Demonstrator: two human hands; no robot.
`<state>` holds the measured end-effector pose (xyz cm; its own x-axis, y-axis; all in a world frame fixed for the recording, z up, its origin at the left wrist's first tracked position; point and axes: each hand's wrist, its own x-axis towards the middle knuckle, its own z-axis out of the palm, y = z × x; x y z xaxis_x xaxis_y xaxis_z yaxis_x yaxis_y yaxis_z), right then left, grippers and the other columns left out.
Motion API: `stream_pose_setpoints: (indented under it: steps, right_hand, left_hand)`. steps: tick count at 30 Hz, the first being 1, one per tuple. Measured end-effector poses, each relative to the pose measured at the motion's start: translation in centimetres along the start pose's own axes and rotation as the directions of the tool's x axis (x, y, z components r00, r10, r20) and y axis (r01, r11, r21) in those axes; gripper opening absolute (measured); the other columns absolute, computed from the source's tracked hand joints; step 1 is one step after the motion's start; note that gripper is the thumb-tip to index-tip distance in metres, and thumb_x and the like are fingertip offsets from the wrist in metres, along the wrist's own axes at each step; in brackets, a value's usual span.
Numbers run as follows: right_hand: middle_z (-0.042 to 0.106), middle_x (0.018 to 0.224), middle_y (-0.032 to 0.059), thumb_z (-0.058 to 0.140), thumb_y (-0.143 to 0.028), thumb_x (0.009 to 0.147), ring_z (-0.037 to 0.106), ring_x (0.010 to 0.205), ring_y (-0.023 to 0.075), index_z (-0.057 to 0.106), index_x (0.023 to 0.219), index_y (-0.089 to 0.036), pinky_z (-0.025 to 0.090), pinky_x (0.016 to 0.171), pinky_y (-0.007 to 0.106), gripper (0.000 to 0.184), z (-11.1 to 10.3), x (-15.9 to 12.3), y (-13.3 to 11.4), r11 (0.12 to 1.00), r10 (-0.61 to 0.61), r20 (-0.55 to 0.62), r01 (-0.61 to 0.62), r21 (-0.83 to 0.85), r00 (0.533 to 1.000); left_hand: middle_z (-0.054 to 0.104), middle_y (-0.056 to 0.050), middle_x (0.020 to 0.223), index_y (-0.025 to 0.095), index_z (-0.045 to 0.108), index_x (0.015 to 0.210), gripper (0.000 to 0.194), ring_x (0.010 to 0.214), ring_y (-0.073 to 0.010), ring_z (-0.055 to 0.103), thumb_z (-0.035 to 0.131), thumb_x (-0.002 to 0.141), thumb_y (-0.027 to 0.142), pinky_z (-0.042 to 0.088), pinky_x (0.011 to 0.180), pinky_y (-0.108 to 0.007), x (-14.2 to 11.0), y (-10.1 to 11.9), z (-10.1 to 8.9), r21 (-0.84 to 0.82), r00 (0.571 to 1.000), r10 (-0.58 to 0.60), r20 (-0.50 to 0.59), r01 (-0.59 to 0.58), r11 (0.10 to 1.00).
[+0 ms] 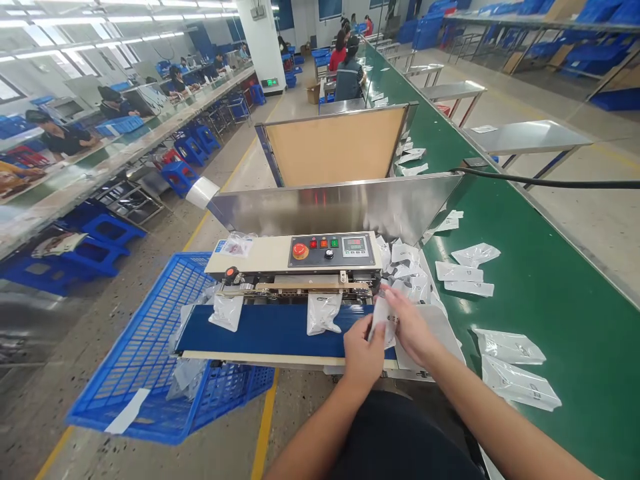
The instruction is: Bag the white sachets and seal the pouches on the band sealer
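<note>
Both my hands hold a clear plastic bag (pixel 382 321) just above the right end of a blue conveyor belt (pixel 270 329). My left hand (pixel 361 352) grips its lower part, and my right hand (pixel 407 325) pinches its upper part. The belt belongs to a cream band sealer (pixel 295 257) with a control panel of coloured buttons and a digital display. Two sealed-looking clear bags (pixel 226 312) (pixel 324 313) lie on the belt. A loose pile of white-printed bags (pixel 406 267) sits beyond my right hand.
A blue plastic crate (pixel 160 353) stands left of the sealer. To the right runs a green conveyor (pixel 550 267) carrying scattered bags. A steel hopper (pixel 340 207) rises behind the sealer, and a black cable (pixel 545 181) crosses above. Co-workers sit along benches in the distance.
</note>
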<state>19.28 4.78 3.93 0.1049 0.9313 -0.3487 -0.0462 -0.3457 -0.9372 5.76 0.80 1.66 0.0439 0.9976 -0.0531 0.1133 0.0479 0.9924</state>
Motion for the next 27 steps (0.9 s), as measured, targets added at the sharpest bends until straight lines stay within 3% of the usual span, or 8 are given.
stream_pose_setpoints:
  steps: [2, 4, 9, 13, 16, 20, 23, 27]
  right_hand:
    - [0.079, 0.115, 0.0089, 0.074, -0.08, 0.083, 0.074, 0.102, 0.0273, 0.072, 0.133, -0.027, 0.06, 0.087, 0.037, 0.073, -0.7, -0.4, 0.2, 0.992, 0.01, -0.027, -0.006, 0.125, 1.0]
    - [0.08, 0.105, 0.009, 0.087, -0.076, 0.072, 0.072, 0.095, 0.0268, 0.079, 0.116, -0.023, 0.059, 0.084, 0.037, 0.07, -1.9, -0.7, 0.7, 0.995, 0.019, -0.043, -0.014, 0.099, 0.999]
    - [0.071, 0.069, 0.0038, 0.091, -0.074, 0.066, 0.058, 0.062, 0.018, 0.079, 0.083, -0.018, 0.048, 0.059, 0.031, 0.06, -4.3, -0.3, 3.1, 1.0, 0.007, -0.16, -0.009, -0.008, 0.987]
    - [0.065, 0.059, 0.0013, 0.098, -0.057, 0.057, 0.054, 0.053, 0.0148, 0.073, 0.072, -0.018, 0.043, 0.051, 0.028, 0.049, -5.4, 1.9, 4.8, 0.979, 0.178, -0.28, -0.142, 0.143, 0.943]
    - [0.064, 0.058, 0.0005, 0.097, -0.047, 0.059, 0.054, 0.053, 0.0136, 0.071, 0.068, -0.019, 0.045, 0.051, 0.027, 0.039, -5.0, 3.5, 5.1, 0.965, 0.234, -0.267, -0.189, 0.181, 0.935]
    - [0.069, 0.064, 0.0033, 0.094, -0.047, 0.067, 0.06, 0.056, 0.0148, 0.076, 0.074, -0.019, 0.052, 0.056, 0.027, 0.034, -2.6, 4.4, 4.0, 0.967, 0.25, -0.165, -0.238, 0.089, 0.954]
    - [0.077, 0.076, 0.0085, 0.093, -0.056, 0.071, 0.067, 0.065, 0.0177, 0.078, 0.079, -0.017, 0.058, 0.065, 0.029, 0.042, -1.8, 3.0, 3.4, 0.978, 0.209, -0.111, -0.206, 0.046, 0.971]
    - [0.075, 0.072, 0.0071, 0.08, -0.073, 0.079, 0.064, 0.062, 0.0185, 0.08, 0.087, -0.017, 0.053, 0.06, 0.03, 0.056, -5.7, -3.0, 6.9, 0.992, 0.113, -0.144, -0.121, -0.043, 0.983]
  left_hand:
    - [0.074, -0.006, 0.081, 0.015, 0.082, 0.102, 0.049, 0.074, -0.0203, 0.061, 0.056, 0.105, 0.057, 0.05, 0.072, -0.03, 0.9, 0.2, 0.1, -0.019, 0.997, -0.051, -0.062, 0.05, 0.999]
    - [0.06, -0.001, 0.065, 0.015, 0.076, 0.083, 0.057, 0.064, -0.016, 0.049, 0.053, 0.104, 0.062, 0.04, 0.063, -0.027, 1.6, -0.1, -0.1, -0.026, 0.994, -0.083, -0.074, 0.081, 0.996]
    - [0.046, 0.002, 0.059, 0.018, 0.058, 0.06, 0.056, 0.061, -0.0131, 0.038, 0.066, 0.094, 0.063, 0.03, 0.059, -0.026, 3.1, -1.5, 0.7, -0.091, 0.983, -0.17, -0.065, 0.164, 0.982]
    - [0.043, 0.004, 0.056, 0.019, 0.056, 0.056, 0.05, 0.056, -0.0117, 0.039, 0.08, 0.075, 0.059, 0.03, 0.054, -0.025, 5.2, -3.0, 2.8, -0.329, 0.877, -0.473, -0.082, 0.424, 0.844]
    - [0.044, 0.004, 0.053, 0.018, 0.057, 0.055, 0.047, 0.052, -0.0107, 0.039, 0.083, 0.069, 0.056, 0.03, 0.052, -0.024, 6.5, -4.0, 3.1, -0.368, 0.85, -0.517, -0.1, 0.451, 0.813]
    - [0.049, 0.004, 0.053, 0.016, 0.064, 0.061, 0.047, 0.053, -0.0111, 0.044, 0.083, 0.068, 0.058, 0.034, 0.053, -0.024, 7.0, -4.8, 0.8, -0.391, 0.851, -0.504, -0.146, 0.418, 0.82]
    - [0.062, -0.001, 0.062, 0.014, 0.072, 0.07, 0.051, 0.061, -0.016, 0.057, 0.082, 0.072, 0.064, 0.044, 0.059, -0.026, 6.7, -4.9, -2.1, -0.353, 0.862, -0.47, -0.19, 0.387, 0.852]
    - [0.08, -0.014, 0.102, 0.015, 0.081, 0.104, 0.048, 0.099, -0.0278, 0.074, 0.08, 0.083, 0.057, 0.058, 0.088, -0.036, 4.6, -4.2, -5.8, -0.111, 0.846, -0.25, -0.471, 0.224, 0.968]
